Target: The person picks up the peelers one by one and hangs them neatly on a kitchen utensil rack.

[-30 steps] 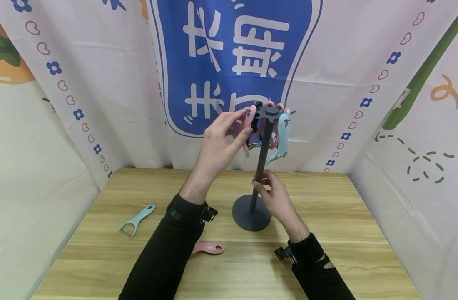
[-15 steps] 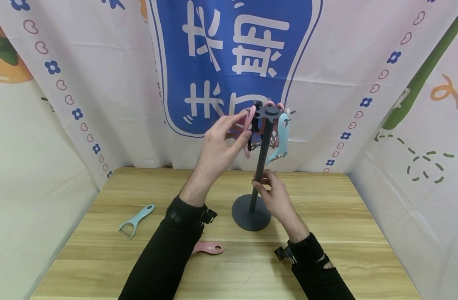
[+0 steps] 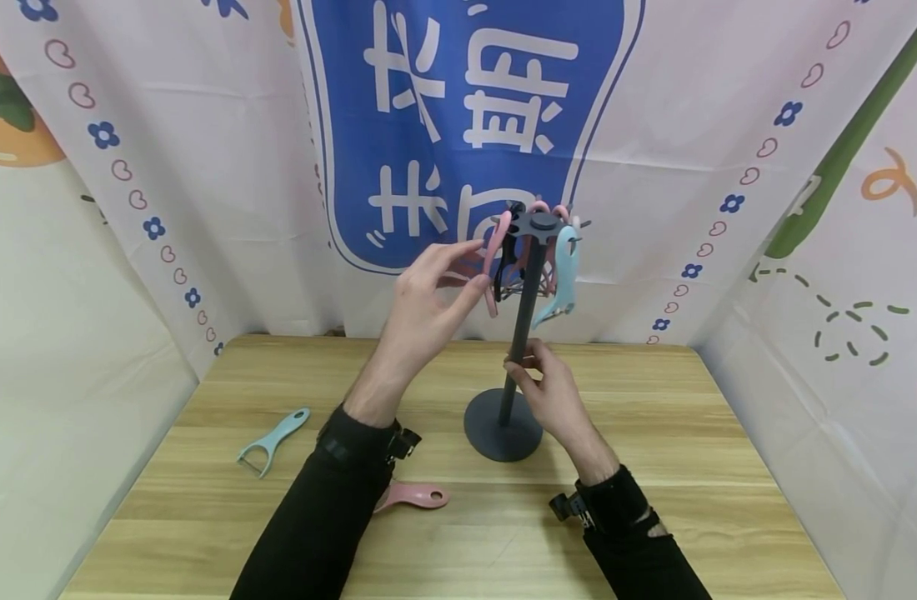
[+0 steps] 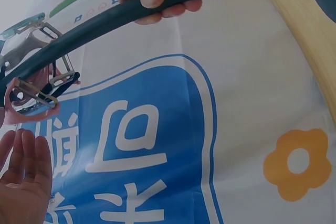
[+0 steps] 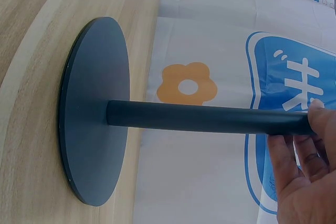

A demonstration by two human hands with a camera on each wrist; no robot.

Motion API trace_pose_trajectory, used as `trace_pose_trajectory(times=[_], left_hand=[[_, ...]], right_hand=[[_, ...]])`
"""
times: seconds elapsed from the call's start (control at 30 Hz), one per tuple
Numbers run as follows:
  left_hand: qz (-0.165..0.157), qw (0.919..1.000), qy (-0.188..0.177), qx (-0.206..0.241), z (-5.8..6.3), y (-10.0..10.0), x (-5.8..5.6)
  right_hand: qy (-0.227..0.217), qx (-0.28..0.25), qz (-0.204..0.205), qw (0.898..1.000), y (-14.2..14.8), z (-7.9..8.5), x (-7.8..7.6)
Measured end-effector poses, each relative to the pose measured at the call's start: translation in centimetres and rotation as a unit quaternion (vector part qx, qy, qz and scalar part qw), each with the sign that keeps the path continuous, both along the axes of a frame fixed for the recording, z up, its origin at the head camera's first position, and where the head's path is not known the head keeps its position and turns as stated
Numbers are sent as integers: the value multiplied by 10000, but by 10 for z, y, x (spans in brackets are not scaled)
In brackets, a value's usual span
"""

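Note:
A dark grey stand with a round base rises from the table, its hooked top hung with several peelers. On its left side hangs a pink peeler, and a light blue peeler is on the right. My left hand is beside the pink peeler, thumb and fingers spread; in the left wrist view its straight fingers lie below the hanging pink peeler. My right hand grips the pole at mid-height, thumb on one side and fingers on the other, as the right wrist view confirms.
On the wooden table lie a light blue peeler at left and a pink peeler near the front, partly hidden by the left sleeve. A printed cloth hangs close behind the stand.
My left hand has let go of the pink peeler and drawn slightly left and down; the peeler stays hanging on the stand. My right hand keeps its hold on the pole.

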State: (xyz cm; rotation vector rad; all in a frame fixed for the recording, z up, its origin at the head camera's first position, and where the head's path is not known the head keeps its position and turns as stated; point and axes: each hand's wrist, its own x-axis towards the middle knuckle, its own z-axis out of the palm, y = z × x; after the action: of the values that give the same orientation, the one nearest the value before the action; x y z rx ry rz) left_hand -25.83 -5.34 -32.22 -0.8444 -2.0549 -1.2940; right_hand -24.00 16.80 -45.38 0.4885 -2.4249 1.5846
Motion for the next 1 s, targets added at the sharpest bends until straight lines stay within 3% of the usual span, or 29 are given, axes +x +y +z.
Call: trace_pose_trajectory(times=[0.7, 1.0], left_hand=[[645, 9978, 109, -57, -22, -51, 6], [1074, 9935, 20, -382, -31, -75, 9]], right_hand=[[-89, -55, -30, 9999, -1, 0, 0], [-71, -87, -9, 9999, -1, -1, 0]])
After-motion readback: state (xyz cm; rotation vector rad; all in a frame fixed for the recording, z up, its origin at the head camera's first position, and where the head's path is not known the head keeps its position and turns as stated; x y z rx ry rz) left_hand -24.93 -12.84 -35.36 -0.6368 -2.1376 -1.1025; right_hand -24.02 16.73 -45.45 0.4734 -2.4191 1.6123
